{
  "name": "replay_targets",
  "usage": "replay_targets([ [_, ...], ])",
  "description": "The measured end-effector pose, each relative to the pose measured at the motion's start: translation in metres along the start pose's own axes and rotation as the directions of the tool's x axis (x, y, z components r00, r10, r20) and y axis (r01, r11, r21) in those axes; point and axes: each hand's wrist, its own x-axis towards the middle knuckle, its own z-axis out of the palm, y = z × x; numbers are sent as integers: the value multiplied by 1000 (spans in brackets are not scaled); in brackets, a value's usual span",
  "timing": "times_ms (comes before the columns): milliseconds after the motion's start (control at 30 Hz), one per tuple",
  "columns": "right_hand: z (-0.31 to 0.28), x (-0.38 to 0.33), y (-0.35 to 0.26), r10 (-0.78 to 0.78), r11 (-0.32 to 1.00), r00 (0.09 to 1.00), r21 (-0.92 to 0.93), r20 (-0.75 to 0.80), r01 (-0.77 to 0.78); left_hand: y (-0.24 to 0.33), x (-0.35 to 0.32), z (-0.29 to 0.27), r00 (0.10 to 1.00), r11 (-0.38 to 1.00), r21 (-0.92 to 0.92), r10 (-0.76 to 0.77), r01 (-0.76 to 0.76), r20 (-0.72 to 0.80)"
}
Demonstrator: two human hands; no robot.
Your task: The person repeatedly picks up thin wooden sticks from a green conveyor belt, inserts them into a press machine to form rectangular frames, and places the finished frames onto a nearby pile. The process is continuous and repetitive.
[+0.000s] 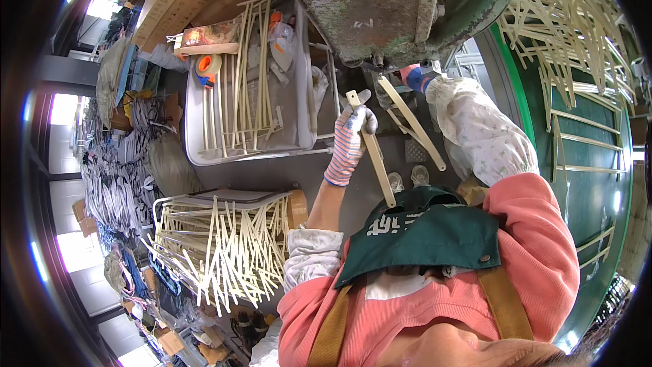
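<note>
My left hand (351, 137), in a striped glove with grey fingertips, is closed around a flat cream bar (376, 163). Small holes show near the bar's two ends, and it slants down towards my apron. A second cream bar (412, 124) hangs at a slant below the machine (370, 13), its upper end close to a small metal part on the machine's underside. My right hand (414, 79), in a blue and pink glove, reaches in beside that upper end. The machine's lower edge and the sleeve hide most of its fingers, so its grip does not show.
To the left stands a white-rimmed tray (191, 122) with long cream strips, a tape dispenser (207, 68) and plastic bags. Nearer, a pile of cream bars (231, 248) lies on a rack. At the right, a green-topped table (584, 211) carries stacked cream bars and joined frames.
</note>
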Motion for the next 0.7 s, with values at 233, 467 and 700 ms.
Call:
replay_targets([
  [233, -2, -20, -28, -8, 967, 1000, 254, 17, 3, 6, 9, 16, 999, 940, 339, 33, -40, 26],
  [467, 13, -9, -4, 54, 965, 998, 258, -35, -43, 27, 12, 33, 996, 940, 337, 34, -61, 86],
  [700, -4, -18, 4, -269, 763, 963, -605, 24, 228, 31, 31, 36, 988, 920, 380, 42, -95, 146],
])
